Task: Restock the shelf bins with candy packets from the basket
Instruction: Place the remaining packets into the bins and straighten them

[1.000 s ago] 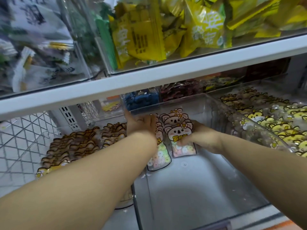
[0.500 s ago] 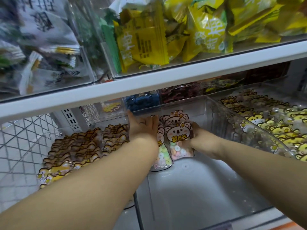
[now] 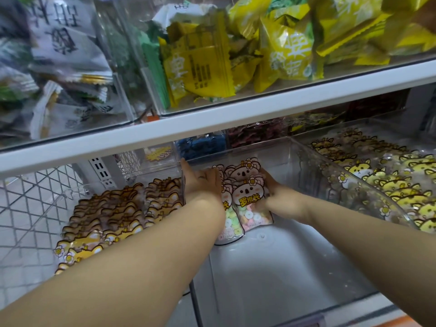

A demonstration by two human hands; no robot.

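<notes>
Barely shifted, flat left hand (image 3: 202,183) presses and right hand (image 3: 277,199) grips glossy pink koala-print candy packets (image 3: 247,197) mid-frame inside clear plastic bin (image 3: 278,267)

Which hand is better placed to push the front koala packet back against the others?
Right, probably. The right hand holds the front koala packet at its right edge, while the left hand lies flat on the neighbouring packet.

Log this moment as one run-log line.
step: stocking | left hand: flat against koala candy packets | right hand: grips the packets' right side | place: back of clear middle bin
</notes>
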